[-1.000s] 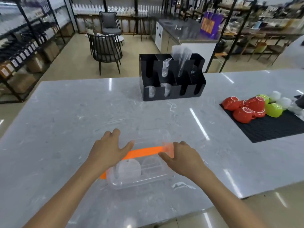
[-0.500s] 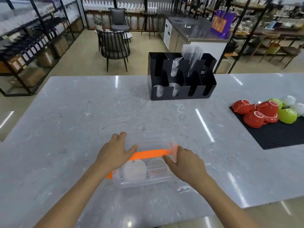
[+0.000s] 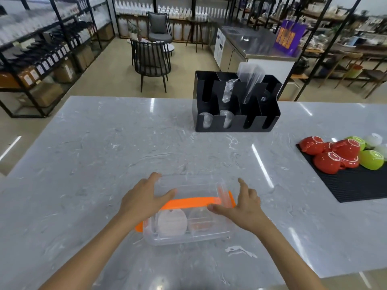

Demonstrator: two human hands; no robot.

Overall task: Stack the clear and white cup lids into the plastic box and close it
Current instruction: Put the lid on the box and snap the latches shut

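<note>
A clear plastic box (image 3: 188, 237) stands on the marble counter (image 3: 104, 153) near its front edge. Its clear cover with an orange rim (image 3: 188, 203) lies on top. Through the front wall I see a white cup lid (image 3: 174, 222) upright on the left and a clear cup lid (image 3: 200, 220) to its right. My left hand (image 3: 142, 201) lies over the cover's left part, thumb on the orange rim. My right hand (image 3: 245, 208) holds the cover's right end, thumb on the rim and forefinger lifted.
A black slotted organizer (image 3: 236, 122) with clear lids and plastic sleeves stands at the counter's far side. Red, green and white cups (image 3: 335, 155) sit upturned on a black mat (image 3: 356, 185) at the right. Chairs and shelves stand beyond the counter.
My view has tilted and moved slightly. My hands stay on the cover; the right forefinger has lifted off it, and the left thumb reaches further along the orange rim.
</note>
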